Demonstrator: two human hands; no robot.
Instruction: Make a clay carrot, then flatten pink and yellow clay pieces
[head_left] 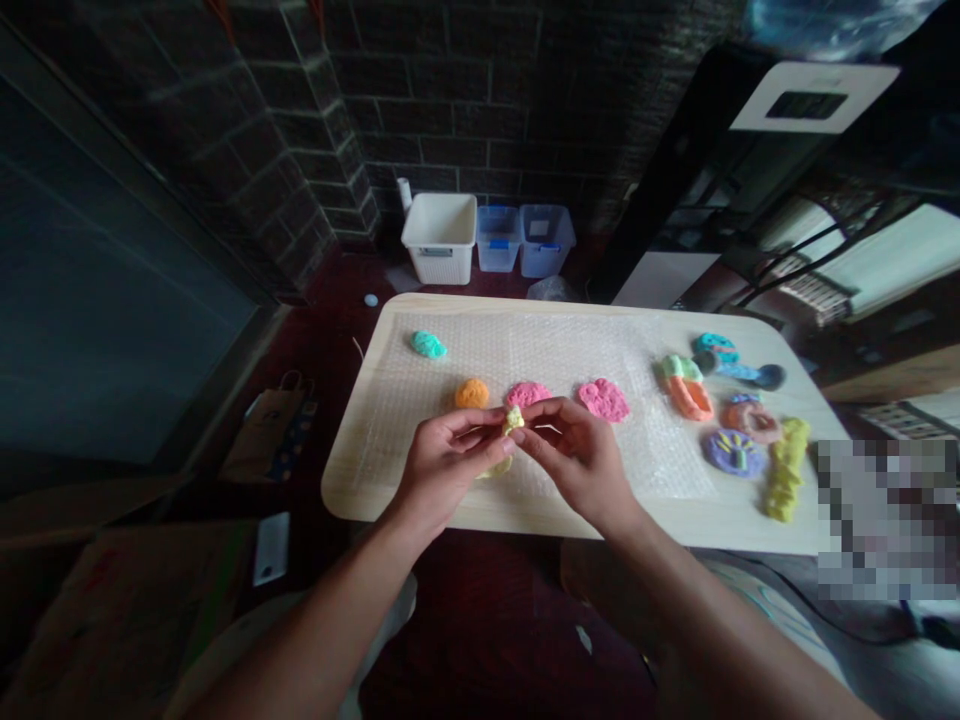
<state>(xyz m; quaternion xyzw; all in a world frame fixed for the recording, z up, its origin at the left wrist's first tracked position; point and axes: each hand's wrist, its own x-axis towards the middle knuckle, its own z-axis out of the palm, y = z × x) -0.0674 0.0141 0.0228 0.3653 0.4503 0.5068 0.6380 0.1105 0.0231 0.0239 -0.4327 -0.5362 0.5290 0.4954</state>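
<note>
My left hand point(454, 450) and my right hand point(570, 450) meet over the near middle of the table, closed on a small piece of pale yellow modelling clay point(514, 420). The fingertips of both pinch it from either side. Below my left hand, more pale yellow clay point(495, 468) shows, partly hidden by the fingers. Just beyond the hands lie an orange clay lump point(472, 393) and a pink clay lump point(529, 393), whose near edge my fingers cover. A second pink clay piece point(604, 399), flattened and bumpy, lies beyond my right hand. A teal clay lump point(428, 344) lies far left.
Bubble wrap point(480, 345) covers much of the pale table point(427, 510). Along the right side sit an orange-and-green clay piece point(688, 388), a purple clay disc point(733, 453), a yellow clay strip point(786, 470) and other shapes. Behind the table stand a white bin point(442, 245) and blue-tinted boxes point(544, 240).
</note>
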